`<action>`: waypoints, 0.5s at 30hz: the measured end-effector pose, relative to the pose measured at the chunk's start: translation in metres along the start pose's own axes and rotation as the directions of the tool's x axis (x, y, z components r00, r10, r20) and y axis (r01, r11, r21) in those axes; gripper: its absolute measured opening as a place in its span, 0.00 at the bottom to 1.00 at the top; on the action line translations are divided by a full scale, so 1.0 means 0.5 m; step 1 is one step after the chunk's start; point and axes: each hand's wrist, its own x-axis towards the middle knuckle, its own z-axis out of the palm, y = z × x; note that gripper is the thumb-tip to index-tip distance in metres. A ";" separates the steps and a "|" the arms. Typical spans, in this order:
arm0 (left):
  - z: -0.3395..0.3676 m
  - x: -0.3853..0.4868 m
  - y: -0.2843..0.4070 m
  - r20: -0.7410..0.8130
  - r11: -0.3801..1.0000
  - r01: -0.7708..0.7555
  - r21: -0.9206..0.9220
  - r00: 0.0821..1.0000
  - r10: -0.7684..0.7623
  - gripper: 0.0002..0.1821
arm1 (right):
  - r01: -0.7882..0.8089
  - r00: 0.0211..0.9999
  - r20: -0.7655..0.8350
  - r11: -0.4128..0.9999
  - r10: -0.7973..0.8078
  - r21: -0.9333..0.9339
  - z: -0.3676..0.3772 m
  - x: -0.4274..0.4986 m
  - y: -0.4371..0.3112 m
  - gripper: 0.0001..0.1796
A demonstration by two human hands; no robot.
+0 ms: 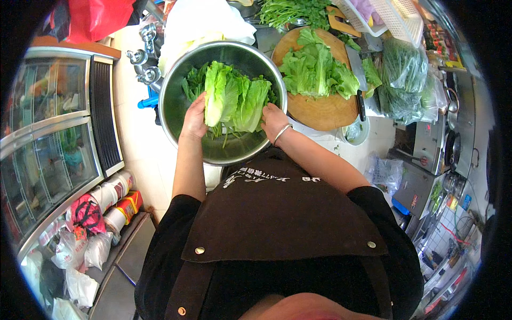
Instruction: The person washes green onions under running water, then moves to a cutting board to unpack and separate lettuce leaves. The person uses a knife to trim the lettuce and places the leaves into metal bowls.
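Observation:
Between my two hands is a bunch of cut lettuce leaves (236, 98), above a large stainless steel bowl (172, 132). My left hand (195, 117) grips the bunch at its left side, and my right hand (275, 123), with a bangle at the wrist, grips its right side. Darker leafy greens (195, 82) lie in the bowl under the lettuce. To the right, more lettuce (318, 72) lies on a round wooden chopping board (320, 114). A cleaver (357, 70) rests at the board's right edge, its black handle pointing towards me.
Fresh green herbs (294, 14) lie behind the board, near white plastic baskets (400, 18). Plastic bags of greens (404, 80) stand to the right. A tub (356, 132) is below the board's edge. At the left are a glass-doored cabinet (52, 152) and metal taps (148, 60).

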 end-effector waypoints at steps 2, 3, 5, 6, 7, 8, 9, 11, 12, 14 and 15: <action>0.001 0.007 0.003 -0.025 0.990 -0.012 0.139 1.000 0.016 0.19 | 0.142 0.983 -0.074 0.957 -0.166 -0.252 -0.003 -0.014 0.007 0.28; 0.002 0.012 0.004 -0.032 0.976 -0.024 0.216 0.999 0.031 0.19 | 0.252 0.932 -0.103 0.827 -0.346 -0.502 0.000 -0.025 0.012 0.29; 0.009 0.022 0.001 -0.041 0.930 -0.042 0.364 0.997 0.061 0.18 | 0.412 0.791 0.041 0.482 -0.611 -0.773 0.011 -0.045 0.017 0.30; 0.013 0.023 0.001 -0.001 0.971 -0.014 0.237 1.000 0.015 0.18 | 0.498 0.714 0.166 0.326 -0.680 -0.804 0.015 -0.054 0.016 0.30; 0.016 0.025 0.002 -0.014 0.976 -0.027 0.218 0.999 0.031 0.17 | 0.589 0.590 0.308 0.136 -0.747 -0.797 0.021 -0.061 0.014 0.30; 0.021 0.023 0.004 -0.010 0.980 -0.037 0.194 0.999 0.040 0.17 | 0.654 0.618 0.356 0.207 -0.700 -0.728 0.027 -0.062 0.008 0.28; 0.026 0.020 0.009 -0.025 0.984 -0.041 0.172 0.999 0.046 0.16 | 0.639 0.648 0.329 0.255 -0.687 -0.725 0.032 -0.063 0.002 0.28; 0.038 0.007 0.019 -0.024 0.990 -0.051 0.132 0.998 0.055 0.15 | 0.625 0.678 0.269 0.345 -0.684 -0.700 0.046 -0.061 -0.012 0.28; 0.047 -0.002 0.023 -0.019 0.992 -0.053 0.115 0.998 0.055 0.15 | 0.643 0.679 0.292 0.354 -0.673 -0.679 0.048 -0.058 -0.023 0.31; 0.069 -0.023 0.028 0.033 0.986 -0.059 0.155 0.998 0.055 0.14 | 0.712 0.693 0.318 0.545 -0.647 -0.442 0.063 -0.054 -0.036 0.36; 0.083 -0.032 0.026 0.000 0.975 -0.008 0.220 1.000 0.008 0.16 | 0.705 0.709 0.340 0.636 -0.618 -0.314 0.070 -0.054 -0.041 0.39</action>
